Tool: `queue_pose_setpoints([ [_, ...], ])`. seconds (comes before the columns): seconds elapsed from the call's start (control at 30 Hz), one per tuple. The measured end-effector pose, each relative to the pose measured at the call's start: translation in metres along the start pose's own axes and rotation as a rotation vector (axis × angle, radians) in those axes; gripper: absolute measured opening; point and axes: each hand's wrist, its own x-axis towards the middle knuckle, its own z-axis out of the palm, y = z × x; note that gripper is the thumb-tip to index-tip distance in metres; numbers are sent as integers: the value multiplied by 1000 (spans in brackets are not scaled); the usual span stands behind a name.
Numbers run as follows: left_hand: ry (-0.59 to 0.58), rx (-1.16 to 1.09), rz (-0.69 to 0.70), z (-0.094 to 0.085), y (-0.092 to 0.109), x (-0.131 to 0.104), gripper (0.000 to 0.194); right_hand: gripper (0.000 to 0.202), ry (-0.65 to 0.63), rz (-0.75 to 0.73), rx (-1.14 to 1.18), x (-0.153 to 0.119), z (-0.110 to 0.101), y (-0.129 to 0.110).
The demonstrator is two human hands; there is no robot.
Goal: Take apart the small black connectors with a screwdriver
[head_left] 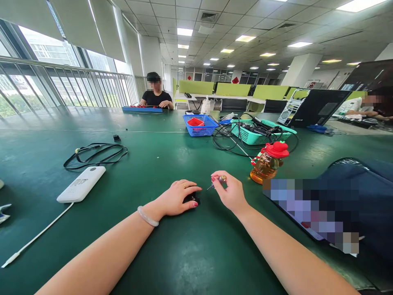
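Note:
My left hand (175, 198), with a pale bangle on its wrist, holds a small black object (193, 199) down on the green tabletop (190, 254). Thumb and fingers lie around its sides and cover part of it, so its kind cannot be made out. Close by on the right, my right hand (230, 193) is closed on a small screwdriver (222, 179). The screwdriver's thin shaft slants down and left, its tip near the black object but apart from it.
A white power bank (81, 184) and a coiled black cable (95, 155) lie left. A drink bottle with a red lid (267, 164), a blue basket (200, 130) and a green basket of cables (260, 133) stand ahead right. Another person (156, 96) sits across the table.

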Motion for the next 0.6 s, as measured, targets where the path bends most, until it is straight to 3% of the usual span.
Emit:
queue_pose_setpoints([
  [0.2, -4, 61, 39, 5, 5, 0, 49, 17, 3, -55, -11, -2, 2, 4],
  [0.4, 15, 122, 3, 8, 10, -1, 30, 22, 41, 44, 56, 0, 2, 23],
  [0.5, 13, 87, -25, 5, 11, -14, 27, 23, 28, 70, 80, 0, 3, 26],
  [0.6, -1, 47, -79, -4, 12, -40, 22, 22, 3, 75, 78, 1, 2, 23],
])
